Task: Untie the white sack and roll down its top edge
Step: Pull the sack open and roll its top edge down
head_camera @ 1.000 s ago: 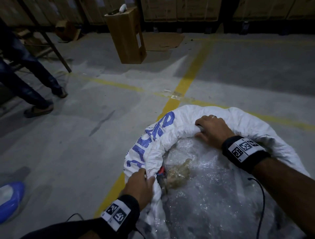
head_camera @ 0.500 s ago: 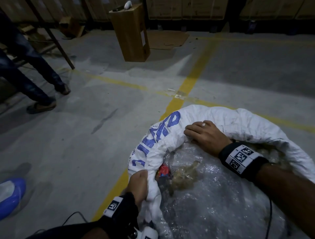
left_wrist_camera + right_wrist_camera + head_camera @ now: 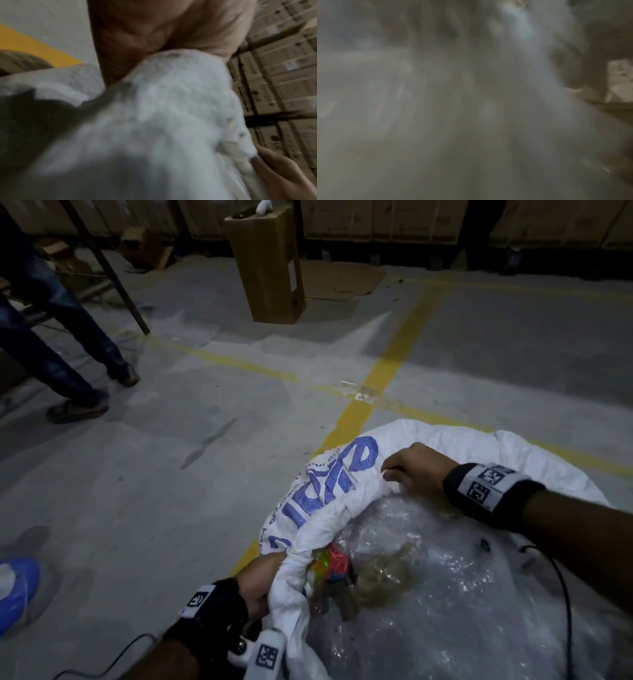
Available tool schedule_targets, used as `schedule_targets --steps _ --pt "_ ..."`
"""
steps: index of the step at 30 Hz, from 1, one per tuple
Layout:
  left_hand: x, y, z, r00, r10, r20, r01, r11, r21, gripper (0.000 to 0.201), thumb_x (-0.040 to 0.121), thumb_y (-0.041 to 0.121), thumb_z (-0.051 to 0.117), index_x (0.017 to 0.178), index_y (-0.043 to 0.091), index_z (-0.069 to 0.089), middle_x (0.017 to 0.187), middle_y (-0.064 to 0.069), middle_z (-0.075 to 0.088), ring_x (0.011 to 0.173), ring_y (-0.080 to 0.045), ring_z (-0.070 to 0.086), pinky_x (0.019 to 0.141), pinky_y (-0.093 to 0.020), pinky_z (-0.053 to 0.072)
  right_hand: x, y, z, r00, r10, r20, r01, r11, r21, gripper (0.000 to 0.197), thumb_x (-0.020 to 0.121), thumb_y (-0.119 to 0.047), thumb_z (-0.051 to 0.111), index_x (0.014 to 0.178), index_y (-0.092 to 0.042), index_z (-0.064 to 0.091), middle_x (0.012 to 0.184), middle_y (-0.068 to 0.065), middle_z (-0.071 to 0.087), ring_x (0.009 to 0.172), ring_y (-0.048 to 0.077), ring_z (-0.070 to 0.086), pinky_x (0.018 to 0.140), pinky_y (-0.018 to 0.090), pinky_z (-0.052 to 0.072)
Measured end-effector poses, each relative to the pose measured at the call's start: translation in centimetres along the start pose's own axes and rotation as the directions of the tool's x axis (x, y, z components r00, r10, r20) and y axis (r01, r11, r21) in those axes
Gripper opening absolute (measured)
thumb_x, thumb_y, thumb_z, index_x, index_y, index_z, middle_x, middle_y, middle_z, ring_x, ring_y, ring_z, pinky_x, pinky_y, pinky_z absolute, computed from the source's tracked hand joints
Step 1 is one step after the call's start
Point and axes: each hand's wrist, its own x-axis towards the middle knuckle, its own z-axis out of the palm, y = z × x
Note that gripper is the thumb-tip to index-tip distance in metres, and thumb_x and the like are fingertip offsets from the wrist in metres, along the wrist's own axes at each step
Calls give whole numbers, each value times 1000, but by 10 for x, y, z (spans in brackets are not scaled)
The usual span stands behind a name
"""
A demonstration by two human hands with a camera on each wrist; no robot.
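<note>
The white sack (image 3: 455,441) with blue lettering stands open on the floor at the lower right of the head view, its top edge bunched into a thick rolled rim. My left hand (image 3: 263,583) grips the near-left part of that rim. My right hand (image 3: 416,470) holds the far part of the rim, fingers curled over the white cloth. Inside lies clear bubble wrap (image 3: 445,611) over a tan lump and some coloured toys (image 3: 330,563). In the left wrist view the white sack cloth (image 3: 163,115) fills the frame, pinched under my palm. The right wrist view is only blur.
A tall cardboard box (image 3: 270,265) stands on the concrete floor ahead, with flat cardboard (image 3: 339,280) behind it. Another person's legs (image 3: 51,337) are at the far left. A blue shoe (image 3: 17,587) sits at the left edge. Yellow floor lines (image 3: 387,371) cross nearby. Stacked cartons (image 3: 283,81) line the wall.
My right hand slid left along the rim and curled tighter over the cloth. My left hand pulled its part of the rim down and toward me, and coloured toys show more.
</note>
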Motion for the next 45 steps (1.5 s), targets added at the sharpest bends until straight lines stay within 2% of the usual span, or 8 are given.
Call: schedule_targets --steps 6,8,13,20,26,29,31,45 --pt "15 -5 4 998 56 3 -56 996 -74 42 98 39 43 95 3 64 69 -13 61 56 -18 56 59 -27 49 33 20 1 972 146 185 -188 955 232 44 95 -23 51 55 -14 35 58 3 36 65 18 35 68 30 33" --pt "15 -6 10 965 249 -76 -219 934 283 53 88 62 46 113 17 56 93 -2 67 77 -12 61 78 -25 49 36 21 3 968 182 173 -219 948 229 39 94 -22 52 57 -12 41 60 4 40 64 19 36 69 29 34" --pt "0 -13 28 617 786 -40 -393 352 850 48 82 35 65 120 24 37 108 4 54 97 -18 55 77 -24 38 28 10 11 989 98 -111 -98 995 6 13 88 -22 58 86 -20 45 86 4 55 89 29 54 69 31 35" --pt "12 -9 41 722 689 -66 -13 109 994 37 96 35 40 130 21 35 123 1 51 114 -22 52 91 -35 40 -1 13 22 917 -345 -201 242 880 -408 21 80 -27 66 76 -7 61 66 10 60 58 31 56 47 37 48" --pt "19 9 32 735 663 -140 -195 405 893 19 90 26 49 90 10 61 90 -11 65 90 -28 60 75 -30 40 6 15 26 959 -271 -80 221 894 -390 24 86 -17 42 80 -8 63 72 10 64 66 30 61 57 34 47" --pt "26 19 11 901 418 -121 -353 865 356 28 78 31 60 76 4 66 76 -9 64 74 -19 56 73 -31 45 22 13 6 999 -14 52 21 993 -120 20 91 -22 50 80 -10 63 90 14 66 88 29 58 78 33 43" --pt "34 18 2 974 217 -66 -213 975 61 28 85 21 63 94 -5 69 94 -18 71 87 -27 64 86 -41 51 35 13 -1 983 78 168 -84 996 26 33 92 -25 51 61 -15 51 77 12 55 76 24 49 75 30 39" --pt "21 20 23 679 695 -235 -287 546 787 14 95 18 47 104 8 51 103 -17 63 97 -34 58 76 -32 40 13 14 -20 996 77 36 -77 997 -7 41 81 -51 63 111 -23 68 108 3 67 101 24 60 90 32 47"
